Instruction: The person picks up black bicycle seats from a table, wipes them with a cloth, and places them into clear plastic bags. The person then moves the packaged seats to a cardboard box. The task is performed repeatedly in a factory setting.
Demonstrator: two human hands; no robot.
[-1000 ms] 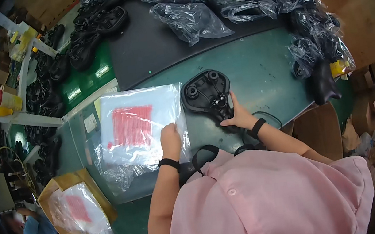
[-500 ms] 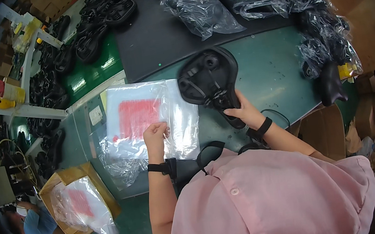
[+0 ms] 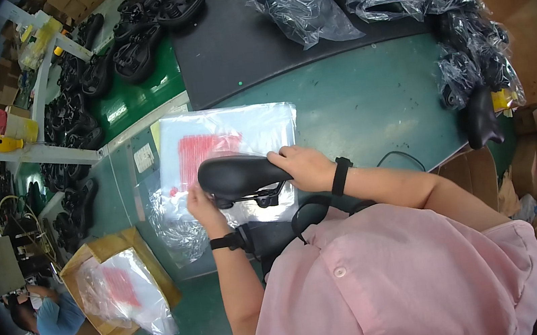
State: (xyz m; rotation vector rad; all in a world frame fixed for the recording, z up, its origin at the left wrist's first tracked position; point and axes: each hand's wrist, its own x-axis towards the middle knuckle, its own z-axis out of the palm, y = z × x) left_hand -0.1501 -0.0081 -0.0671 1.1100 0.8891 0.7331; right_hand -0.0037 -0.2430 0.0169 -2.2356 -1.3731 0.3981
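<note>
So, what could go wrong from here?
The black saddle might slip or swing, since the right hand grips it only by its narrow end. Its underside fittings face the plastic bags and could snag or tear them. Beside them, another bundle of clear bags juts past the edge of the cardboard box and might slide out.

Yellow container (image 3: 24, 130) near a white metal frame (image 3: 53, 154), co-worker in blue (image 3: 61, 319) lower left.

A bicycle saddle (image 3: 232, 174) is over the plastic bags (image 3: 269, 123) on the workbench (image 3: 361, 97); a carton (image 3: 151, 268) stands left, wrapped saddles (image 3: 306, 17) lie behind right.
</note>
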